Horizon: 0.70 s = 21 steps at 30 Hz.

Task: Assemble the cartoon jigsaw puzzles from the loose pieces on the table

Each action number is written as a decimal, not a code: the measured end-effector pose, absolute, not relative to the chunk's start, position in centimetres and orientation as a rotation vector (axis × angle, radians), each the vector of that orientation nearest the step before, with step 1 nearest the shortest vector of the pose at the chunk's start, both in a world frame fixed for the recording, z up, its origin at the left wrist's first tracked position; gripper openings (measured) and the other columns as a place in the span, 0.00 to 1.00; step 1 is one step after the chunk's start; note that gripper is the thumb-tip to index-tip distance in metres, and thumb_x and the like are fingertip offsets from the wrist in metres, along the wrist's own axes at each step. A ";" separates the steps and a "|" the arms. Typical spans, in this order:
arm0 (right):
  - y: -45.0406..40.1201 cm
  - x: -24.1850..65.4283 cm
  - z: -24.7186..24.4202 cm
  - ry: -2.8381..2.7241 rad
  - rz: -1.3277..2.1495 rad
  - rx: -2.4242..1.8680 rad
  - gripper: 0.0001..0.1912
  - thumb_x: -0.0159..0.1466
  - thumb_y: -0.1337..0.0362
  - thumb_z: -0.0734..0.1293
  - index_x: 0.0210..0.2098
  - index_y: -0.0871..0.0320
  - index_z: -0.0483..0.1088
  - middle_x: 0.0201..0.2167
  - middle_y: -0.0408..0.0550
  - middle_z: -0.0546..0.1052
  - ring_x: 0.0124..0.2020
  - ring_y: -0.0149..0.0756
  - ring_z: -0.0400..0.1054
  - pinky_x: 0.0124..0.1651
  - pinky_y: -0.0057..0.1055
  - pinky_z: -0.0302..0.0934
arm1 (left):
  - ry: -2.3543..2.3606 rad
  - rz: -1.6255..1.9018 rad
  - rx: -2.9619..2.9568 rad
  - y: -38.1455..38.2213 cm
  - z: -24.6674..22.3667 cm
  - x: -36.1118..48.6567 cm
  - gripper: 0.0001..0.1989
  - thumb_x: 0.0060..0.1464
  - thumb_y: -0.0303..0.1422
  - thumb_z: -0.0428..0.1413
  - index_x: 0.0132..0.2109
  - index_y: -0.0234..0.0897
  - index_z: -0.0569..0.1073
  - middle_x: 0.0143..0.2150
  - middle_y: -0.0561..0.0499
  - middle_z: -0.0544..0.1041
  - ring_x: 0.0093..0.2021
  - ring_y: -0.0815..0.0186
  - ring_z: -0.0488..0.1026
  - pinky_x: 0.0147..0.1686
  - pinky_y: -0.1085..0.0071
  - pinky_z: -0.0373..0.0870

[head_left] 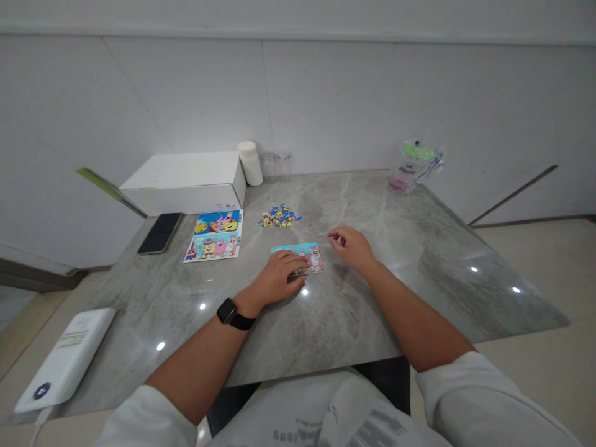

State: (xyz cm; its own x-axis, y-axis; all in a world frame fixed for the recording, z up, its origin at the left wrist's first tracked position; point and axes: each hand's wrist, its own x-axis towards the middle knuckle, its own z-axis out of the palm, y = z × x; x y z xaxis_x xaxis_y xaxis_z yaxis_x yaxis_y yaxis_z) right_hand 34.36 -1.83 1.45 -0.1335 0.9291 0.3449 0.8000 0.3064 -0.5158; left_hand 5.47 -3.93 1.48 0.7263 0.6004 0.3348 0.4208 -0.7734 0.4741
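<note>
My left hand point(278, 276), with a black watch on its wrist, lies with its fingers stretched out over a small colourful cartoon picture point(315, 259). The hand hides the lower left part of this picture. Just to the right of it, my right hand point(354, 246) is held close above the table with its fingers curled and the fingertips together. Anything between those fingertips is too small to make out. Beyond both hands sits a pile of tiny multicoloured pieces point(279, 216) that look like jigsaw pieces. A printed cartoon sheet point(213, 246) with two pictures lies farther left.
On the grey marbled table point(400, 292), a dark phone point(161, 233) lies left of the sheet. Behind are a white box point(186, 174), a white bottle point(250, 164) and clear glasses point(283, 164). A plastic bag point(414, 166) stands back right, a white device point(69, 354) front left.
</note>
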 end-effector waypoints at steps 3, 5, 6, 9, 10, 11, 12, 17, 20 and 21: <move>-1.2 38.3 2.0 -1.827 0.130 -1.723 0.10 0.67 0.67 0.66 0.43 0.56 0.79 0.39 0.50 0.80 0.35 0.37 0.70 0.47 0.35 0.64 | 0.873 0.805 2.519 -3.7 1.5 5.4 0.12 0.66 0.35 0.57 0.55 0.43 0.79 0.55 0.46 0.83 0.55 0.56 0.77 0.61 0.53 0.67; -1.0 40.4 2.1 -1.814 0.090 -1.831 0.09 0.66 0.67 0.67 0.42 0.56 0.80 0.39 0.51 0.81 0.36 0.39 0.71 0.48 0.37 0.63 | 0.962 0.896 2.478 -3.5 1.4 5.2 0.11 0.68 0.35 0.56 0.53 0.42 0.79 0.52 0.46 0.83 0.53 0.56 0.77 0.59 0.54 0.68; -1.0 41.2 2.1 -1.834 0.092 -1.867 0.09 0.66 0.67 0.67 0.42 0.56 0.80 0.40 0.51 0.81 0.37 0.39 0.71 0.48 0.37 0.63 | 1.009 0.938 2.455 -3.3 1.3 5.1 0.11 0.68 0.35 0.55 0.53 0.42 0.79 0.51 0.46 0.83 0.53 0.56 0.77 0.58 0.54 0.69; -1.0 42.0 2.2 -1.952 0.161 -1.908 0.08 0.67 0.66 0.68 0.41 0.55 0.81 0.41 0.51 0.82 0.39 0.39 0.72 0.48 0.36 0.63 | 1.126 1.051 2.373 -2.9 1.1 4.8 0.11 0.68 0.35 0.55 0.52 0.41 0.78 0.49 0.45 0.82 0.52 0.56 0.77 0.56 0.55 0.70; -1.1 41.8 2.2 -1.998 0.191 -1.908 0.08 0.67 0.66 0.68 0.42 0.55 0.81 0.41 0.50 0.82 0.39 0.39 0.72 0.48 0.35 0.63 | 1.154 1.085 2.341 -2.8 1.1 4.7 0.11 0.68 0.35 0.55 0.52 0.40 0.78 0.49 0.45 0.82 0.52 0.56 0.77 0.56 0.55 0.70; -1.1 41.6 2.2 -2.041 0.217 -1.908 0.08 0.67 0.65 0.69 0.42 0.55 0.81 0.41 0.50 0.82 0.39 0.38 0.73 0.47 0.35 0.63 | 1.178 1.112 2.308 -2.8 1.1 4.6 0.11 0.68 0.34 0.55 0.52 0.40 0.78 0.49 0.45 0.82 0.51 0.56 0.77 0.56 0.55 0.71; -1.2 41.4 2.2 -2.081 0.237 -1.908 0.08 0.67 0.65 0.69 0.43 0.55 0.82 0.42 0.51 0.82 0.39 0.38 0.73 0.47 0.34 0.63 | 1.197 1.130 2.278 -2.7 1.1 4.5 0.11 0.68 0.34 0.54 0.52 0.40 0.78 0.49 0.45 0.81 0.51 0.56 0.77 0.55 0.56 0.71; -1.4 40.3 1.7 -2.221 0.290 -1.906 0.08 0.68 0.60 0.72 0.43 0.55 0.82 0.42 0.52 0.82 0.43 0.39 0.74 0.48 0.32 0.62 | 1.243 1.141 2.197 -2.7 1.5 4.4 0.12 0.66 0.32 0.54 0.53 0.39 0.77 0.48 0.46 0.80 0.49 0.57 0.77 0.53 0.57 0.73; -1.3 40.1 1.4 -2.253 0.307 -1.929 0.08 0.69 0.59 0.72 0.42 0.55 0.83 0.41 0.53 0.81 0.42 0.39 0.74 0.47 0.31 0.62 | 1.247 1.145 2.176 -2.7 1.6 4.5 0.12 0.66 0.32 0.54 0.53 0.39 0.77 0.48 0.46 0.80 0.49 0.57 0.77 0.53 0.58 0.73; -1.3 40.1 1.4 -2.255 0.308 -1.939 0.08 0.69 0.60 0.72 0.42 0.55 0.82 0.41 0.52 0.81 0.41 0.39 0.74 0.46 0.31 0.62 | 1.247 1.145 2.171 -2.8 1.6 4.5 0.12 0.66 0.32 0.54 0.53 0.39 0.77 0.47 0.46 0.80 0.49 0.57 0.77 0.53 0.58 0.73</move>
